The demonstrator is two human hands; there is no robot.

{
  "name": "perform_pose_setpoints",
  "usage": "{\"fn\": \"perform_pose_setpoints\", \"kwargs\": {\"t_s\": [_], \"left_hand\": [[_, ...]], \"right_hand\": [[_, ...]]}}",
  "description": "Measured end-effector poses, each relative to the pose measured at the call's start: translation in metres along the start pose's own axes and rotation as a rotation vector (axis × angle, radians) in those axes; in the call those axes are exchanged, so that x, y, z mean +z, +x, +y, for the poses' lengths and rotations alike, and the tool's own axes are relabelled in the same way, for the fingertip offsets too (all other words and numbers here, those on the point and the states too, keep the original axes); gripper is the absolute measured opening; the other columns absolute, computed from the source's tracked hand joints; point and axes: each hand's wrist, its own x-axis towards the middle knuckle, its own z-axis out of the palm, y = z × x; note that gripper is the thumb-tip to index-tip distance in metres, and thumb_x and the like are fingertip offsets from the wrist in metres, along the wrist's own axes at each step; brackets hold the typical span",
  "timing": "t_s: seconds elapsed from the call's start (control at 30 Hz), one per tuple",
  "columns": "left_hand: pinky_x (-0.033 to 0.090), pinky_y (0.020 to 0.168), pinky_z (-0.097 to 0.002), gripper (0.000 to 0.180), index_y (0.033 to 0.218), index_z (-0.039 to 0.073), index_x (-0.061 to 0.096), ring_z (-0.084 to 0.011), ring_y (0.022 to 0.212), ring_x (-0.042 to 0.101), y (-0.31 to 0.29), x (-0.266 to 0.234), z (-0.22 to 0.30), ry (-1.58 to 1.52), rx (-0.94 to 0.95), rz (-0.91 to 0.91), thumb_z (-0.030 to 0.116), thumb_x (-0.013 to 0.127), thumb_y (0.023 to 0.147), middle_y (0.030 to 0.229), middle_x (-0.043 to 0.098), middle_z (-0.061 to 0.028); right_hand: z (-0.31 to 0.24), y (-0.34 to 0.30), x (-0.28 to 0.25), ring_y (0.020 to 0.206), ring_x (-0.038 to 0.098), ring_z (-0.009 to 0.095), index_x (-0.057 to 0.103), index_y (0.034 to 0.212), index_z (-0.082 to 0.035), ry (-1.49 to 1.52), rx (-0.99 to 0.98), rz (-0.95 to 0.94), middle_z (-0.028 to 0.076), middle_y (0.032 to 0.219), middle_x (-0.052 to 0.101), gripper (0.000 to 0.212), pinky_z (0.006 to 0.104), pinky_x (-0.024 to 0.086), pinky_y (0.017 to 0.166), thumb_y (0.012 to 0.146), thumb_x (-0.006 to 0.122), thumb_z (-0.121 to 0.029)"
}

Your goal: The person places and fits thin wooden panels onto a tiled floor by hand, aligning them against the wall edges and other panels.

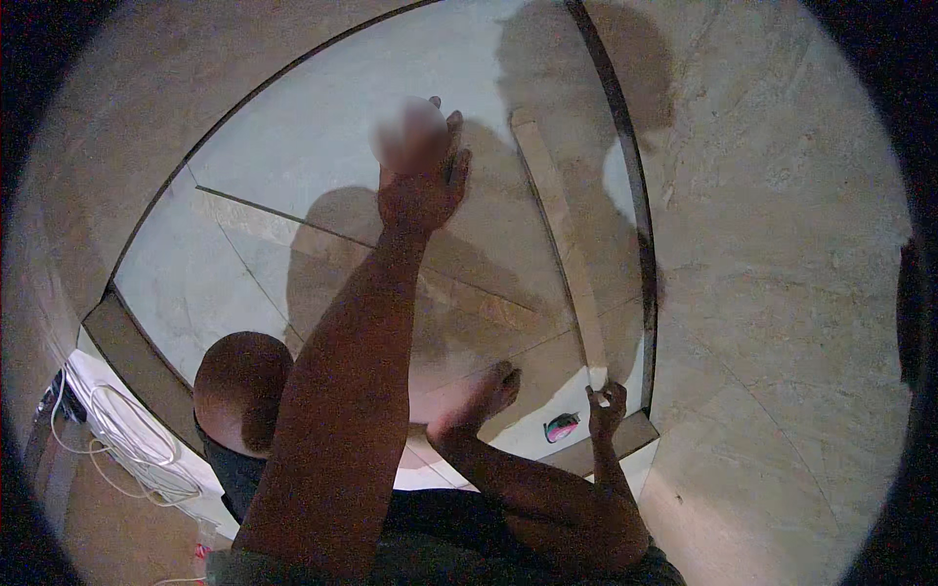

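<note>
My left arm stretches far forward over a large pale panel [264, 127]. My left hand [422, 181] is above its upper middle, partly blurred. The fingers that show are stretched and apart, and I see nothing in them. My right hand [607, 405] is low at the right, with thumb and fingers closed on the near end of a long, narrow beige strip [562, 230]. This strip runs away from me along the panel's right part. A second beige strip [254, 217] lies slantwise, partly hidden behind my left forearm.
A small pink, teal and black device [562, 427] lies left of my right hand. My bare foot [479, 400] and bent knee [244, 386] are close by. Dark edging [625, 127] borders the panel. Coiled white cable [137, 435] sits at lower left; marbled flooring [772, 244] extends right.
</note>
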Motion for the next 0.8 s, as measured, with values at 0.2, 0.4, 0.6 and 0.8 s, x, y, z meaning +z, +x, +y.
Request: {"fn": "perform_pose_setpoints", "kwargs": {"t_s": [0.2,0.4,0.6,0.8], "left_hand": [[0.024,0.112,-0.0615,0.045,0.131,0.016,0.057,-0.0326,0.139,0.038,0.001,0.001,0.001,0.012,0.028,0.038,0.037,0.059,0.092,0.148,0.041,-0.0101],[0.024,0.111,-0.0631,0.045,0.132,0.015,0.057,-0.0345,0.138,0.038,0.002,0.003,0.002,-0.015,0.044,0.05,0.036,0.059,0.092,0.148,0.042,-0.0113],[0.022,0.113,-0.0621,0.048,0.135,0.016,0.055,-0.0339,0.14,0.035,0.004,0.002,0.006,0.024,0.042,0.024,0.038,0.057,0.092,0.149,0.04,-0.011],[0.019,0.114,-0.061,0.05,0.137,0.017,0.053,-0.0333,0.142,0.032,0.001,0.008,0.001,0.088,0.038,-0.006,0.04,0.054,0.093,0.151,0.039,-0.0093]], "right_hand": [[-0.003,0.0,0.002,0.093,0.059,0.02,0.062,0.105,-0.004,0.053,-0.039,0.035,0.008,0.105,0.058,0.04,0.0333,0.054,0.078,0.073,0.084,-0.008],[0.001,-0.003,0.003,0.101,0.059,0.024,0.065,0.103,-0.003,0.117,0.107,0.065,0.009,0.106,0.061,0.041,0.0373,0.051,0.088,0.068,0.085,-0.003],[-0.002,-0.002,0.004,0.1,0.06,0.027,0.066,0.099,-0.004,0.106,0.111,0.084,0.01,0.101,0.063,0.038,0.0389,0.05,0.088,0.068,0.086,-0.006],[-0.002,0.0,0.0,0.097,0.06,0.027,0.062,0.09,-0.003,0.012,0.048,0.066,0.011,0.099,0.063,0.035,0.0375,0.05,0.086,0.067,0.088,-0.007]]}}
